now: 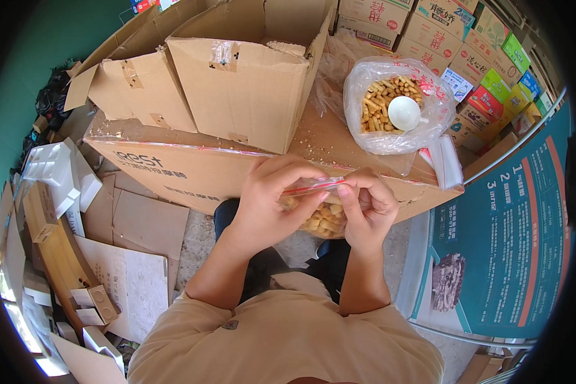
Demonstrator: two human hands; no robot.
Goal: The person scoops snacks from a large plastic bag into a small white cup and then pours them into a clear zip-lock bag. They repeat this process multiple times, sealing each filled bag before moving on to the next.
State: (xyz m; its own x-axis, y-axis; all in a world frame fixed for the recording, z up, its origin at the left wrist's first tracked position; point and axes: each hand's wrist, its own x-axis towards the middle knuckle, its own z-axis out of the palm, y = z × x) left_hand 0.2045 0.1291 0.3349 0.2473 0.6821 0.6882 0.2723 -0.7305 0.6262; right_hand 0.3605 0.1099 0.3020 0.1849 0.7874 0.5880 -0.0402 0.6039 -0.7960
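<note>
Between my two hands hangs a clear zip-lock bag (324,224) with a red seal strip, filled with short golden snack sticks. My left hand (279,199) pinches the strip's left part between thumb and index finger. Gripping its right end is my right hand (368,204), thumb pressed against the bag just below the red line. Beyond them, on the large cardboard box, a big clear plastic bag (357,115) stands with its mouth spread wide. Loose snack sticks (375,103) fill it, and a white cup (404,114) lies on top of them.
A flat stack of zip-lock bags (445,163) lies at the right corner of the large cardboard box (211,168). Open cartons (240,81) stand on its left half amid crumbs. Printed cartons (427,50) are piled behind. A teal printed board (504,240) flanks my right; flattened cardboard (149,216) covers floor at left.
</note>
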